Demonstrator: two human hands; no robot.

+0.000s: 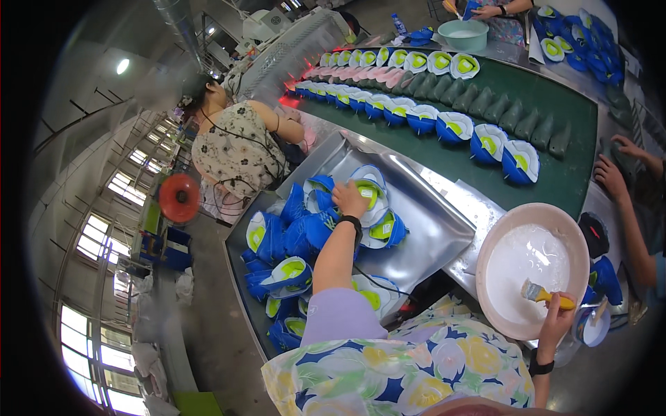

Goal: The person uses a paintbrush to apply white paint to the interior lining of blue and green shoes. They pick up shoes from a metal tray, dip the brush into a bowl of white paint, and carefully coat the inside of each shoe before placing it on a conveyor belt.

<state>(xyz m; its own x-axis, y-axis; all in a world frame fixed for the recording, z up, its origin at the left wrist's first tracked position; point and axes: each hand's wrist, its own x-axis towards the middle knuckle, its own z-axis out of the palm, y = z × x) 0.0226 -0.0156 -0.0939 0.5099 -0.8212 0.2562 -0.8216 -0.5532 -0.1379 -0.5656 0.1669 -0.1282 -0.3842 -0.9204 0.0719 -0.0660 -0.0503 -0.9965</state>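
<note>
My left hand (pixel 350 199) is in the metal tray, its fingers closed on the edge of a blue shoe upper (pixel 375 182) with a white lining and a lime-green inside. More blue shoe uppers (pixel 298 232) are heaped beside and under that wrist. My right hand (pixel 555 317) grips the yellow handle of a paintbrush (pixel 544 294). Its pale bristles hang over the white liquid (pixel 517 260), inside a pink basin (pixel 581 239). Whether the bristle tips touch the liquid, I cannot tell.
A green conveyor belt (pixel 565 177) carries rows of blue uppers and dark and pink shoe lasts (pixel 531 125). The metal tray (pixel 440 236) stands left of the basin. One person (pixel 239 142) sits at left; others' hands (pixel 610 173) work at right and at the far end.
</note>
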